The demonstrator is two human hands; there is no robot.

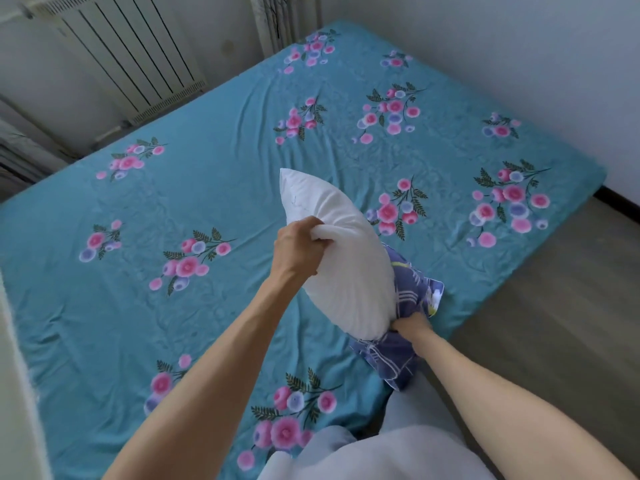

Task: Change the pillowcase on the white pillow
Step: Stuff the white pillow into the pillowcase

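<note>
Fingers of the left hand [298, 247] are being curled tightly into the side of the white pillow [343, 265], and a bunch of its cloth is being gripped there. The pillow is being held up over the bed [207, 188], tilted, with its upper corner pointing away and its lower end sitting in the mouth of the pillowcase [398, 355]. That lower end is being met by the right hand [412, 325], whose fingers are being closed on the edge of the blue patterned pillowcase just where it is touching the pillow. Most of the pillow is being shown bare; only its bottom part is being covered, and the rest of the pillowcase is hanging crumpled below and behind it, near the bed's right edge. Under both, the bed is being covered by a teal sheet [104, 323] printed with pink and purple flowers. Beyond the bed's far left side a white radiator [131, 57] is being seen against the wall, and to the right a wooden floor [554, 323] is being shown.
</note>
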